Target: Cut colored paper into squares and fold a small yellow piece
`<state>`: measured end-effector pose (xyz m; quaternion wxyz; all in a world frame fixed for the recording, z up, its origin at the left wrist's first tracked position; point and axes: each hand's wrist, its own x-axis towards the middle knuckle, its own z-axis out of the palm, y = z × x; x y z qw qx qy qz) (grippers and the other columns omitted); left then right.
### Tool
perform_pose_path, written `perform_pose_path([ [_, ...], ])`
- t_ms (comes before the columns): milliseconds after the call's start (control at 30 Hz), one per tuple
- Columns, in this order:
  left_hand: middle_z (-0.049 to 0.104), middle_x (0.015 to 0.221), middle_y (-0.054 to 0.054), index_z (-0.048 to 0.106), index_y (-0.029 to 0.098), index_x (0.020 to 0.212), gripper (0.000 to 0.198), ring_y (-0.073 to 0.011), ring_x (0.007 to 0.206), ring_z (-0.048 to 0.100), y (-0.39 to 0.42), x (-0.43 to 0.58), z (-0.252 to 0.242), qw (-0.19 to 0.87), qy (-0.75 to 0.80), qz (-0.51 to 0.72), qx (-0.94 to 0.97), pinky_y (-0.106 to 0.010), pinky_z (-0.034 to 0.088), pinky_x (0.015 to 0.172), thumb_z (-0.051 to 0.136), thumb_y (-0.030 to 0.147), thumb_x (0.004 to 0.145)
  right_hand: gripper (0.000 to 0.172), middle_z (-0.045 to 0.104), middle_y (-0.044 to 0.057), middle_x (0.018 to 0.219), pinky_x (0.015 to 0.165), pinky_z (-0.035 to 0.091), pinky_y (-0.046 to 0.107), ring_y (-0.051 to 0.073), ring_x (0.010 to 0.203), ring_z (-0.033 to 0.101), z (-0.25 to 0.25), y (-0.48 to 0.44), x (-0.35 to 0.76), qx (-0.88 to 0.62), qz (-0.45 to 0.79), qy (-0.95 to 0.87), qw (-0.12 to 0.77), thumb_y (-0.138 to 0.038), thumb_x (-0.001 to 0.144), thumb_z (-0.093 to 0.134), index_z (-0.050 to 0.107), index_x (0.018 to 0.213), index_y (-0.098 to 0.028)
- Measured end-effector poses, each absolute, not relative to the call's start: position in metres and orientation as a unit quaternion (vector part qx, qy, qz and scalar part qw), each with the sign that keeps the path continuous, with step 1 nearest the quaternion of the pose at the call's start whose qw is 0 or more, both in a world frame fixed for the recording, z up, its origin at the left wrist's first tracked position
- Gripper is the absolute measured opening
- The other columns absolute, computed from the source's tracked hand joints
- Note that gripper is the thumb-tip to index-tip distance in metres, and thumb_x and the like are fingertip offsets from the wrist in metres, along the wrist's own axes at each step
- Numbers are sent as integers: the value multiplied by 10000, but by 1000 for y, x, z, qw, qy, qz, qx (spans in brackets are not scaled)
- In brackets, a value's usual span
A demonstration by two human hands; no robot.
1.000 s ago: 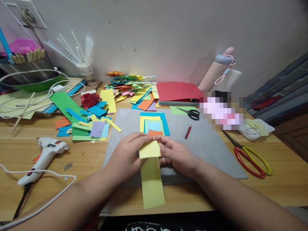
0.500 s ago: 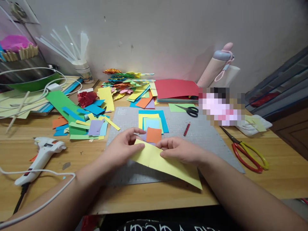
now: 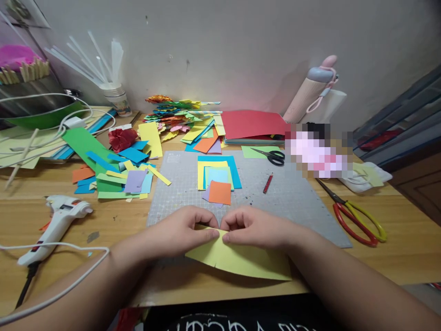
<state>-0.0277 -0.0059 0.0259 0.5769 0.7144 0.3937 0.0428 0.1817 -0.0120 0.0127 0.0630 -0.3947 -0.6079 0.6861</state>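
A sheet of yellow paper (image 3: 241,259) is pinched at its far edge between my two hands, close to the table's front. My left hand (image 3: 193,230) grips it with the thumb on top and the fingers curled behind. Right beside it, my right hand (image 3: 250,230) holds the same edge the same way, the thumbs nearly touching. A short slit or crease shows at the sheet's near edge. Just beyond my hands, an orange paper square (image 3: 220,193) lies over purple, light blue, green, yellow and blue pieces on the grey cutting mat (image 3: 275,207).
Black scissors (image 3: 274,157) and a dark red pencil stub (image 3: 268,183) lie on the mat's far right. Larger scissors (image 3: 358,220) with red and yellow handles rest at the right. A glue gun (image 3: 55,230) with its cord and a pile of paper scraps (image 3: 134,177) are at the left.
Both hands have drawn nearer to me and come together at the middle of the yellow paper's far edge. The sheet has moved toward me, away from the orange square.
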Motion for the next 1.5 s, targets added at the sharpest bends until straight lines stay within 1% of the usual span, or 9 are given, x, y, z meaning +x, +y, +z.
perform_pose_path([
  [100, 569, 746, 24, 631, 168, 829, 205, -125, 694, 488, -7, -28, 23, 596, 390, 43, 700, -244, 364, 631, 505, 329, 855, 130, 458, -43, 633, 505, 310, 198, 72, 563, 394, 14, -14, 179, -391, 671, -626, 68, -269, 777, 578, 562, 723, -151],
  [333, 501, 678, 37, 614, 157, 748, 222, -114, 668, 441, -10, -24, 24, 610, 386, 58, 689, -242, 334, 630, 515, 329, 848, 212, 361, -67, 567, 466, 238, 207, 63, 519, 308, 13, -17, 177, -381, 661, -640, 87, -306, 791, 579, 536, 654, -150],
  [467, 498, 682, 34, 601, 155, 739, 215, -117, 674, 439, -10, -24, 24, 628, 367, 90, 681, -248, 338, 640, 521, 323, 847, 174, 382, -63, 555, 479, 252, 214, 65, 522, 329, 12, -17, 177, -381, 671, -624, 121, -266, 756, 592, 557, 636, -145],
  [667, 491, 683, 31, 604, 156, 755, 233, -118, 668, 431, -8, -26, 21, 636, 361, 95, 675, -253, 332, 634, 527, 350, 858, 160, 414, -58, 544, 465, 265, 205, 62, 508, 347, 13, -16, 176, -390, 678, -610, 128, -265, 724, 604, 575, 625, -142],
  [1033, 518, 677, 22, 610, 153, 741, 239, -111, 645, 446, -10, -25, 23, 651, 385, 108, 645, -231, 338, 589, 543, 363, 832, 171, 437, -51, 555, 477, 282, 205, 69, 518, 365, 10, -17, 176, -382, 685, -602, 152, -285, 741, 633, 596, 659, -140],
  [1167, 518, 628, 22, 626, 150, 726, 281, -105, 577, 433, -7, -24, 24, 597, 468, 115, 642, -216, 305, 514, 570, 419, 791, 227, 517, -30, 649, 523, 333, 211, 85, 567, 436, 16, -8, 188, -394, 690, -596, 114, -360, 751, 672, 593, 754, -147],
  [1267, 483, 568, 41, 596, 161, 679, 292, -94, 522, 398, 0, -27, 24, 520, 556, 166, 627, -204, 277, 476, 610, 444, 748, 261, 516, -24, 676, 521, 320, 212, 94, 593, 445, 26, 3, 207, -439, 638, -625, 95, -396, 765, 672, 578, 744, -154],
  [1367, 497, 569, 40, 565, 170, 642, 329, -96, 515, 405, 9, -34, 24, 442, 602, 253, 615, -198, 281, 465, 646, 481, 715, 294, 500, -28, 658, 509, 297, 221, 95, 575, 431, 33, 11, 225, -491, 600, -616, 141, -441, 792, 643, 554, 723, -169],
  [1500, 505, 567, 36, 537, 178, 640, 356, -102, 493, 417, 17, -42, 24, 414, 613, 351, 574, -202, 279, 451, 666, 503, 702, 330, 499, -26, 633, 496, 295, 228, 98, 556, 424, 37, 14, 235, -535, 551, -606, 207, -482, 754, 668, 560, 698, -175],
])
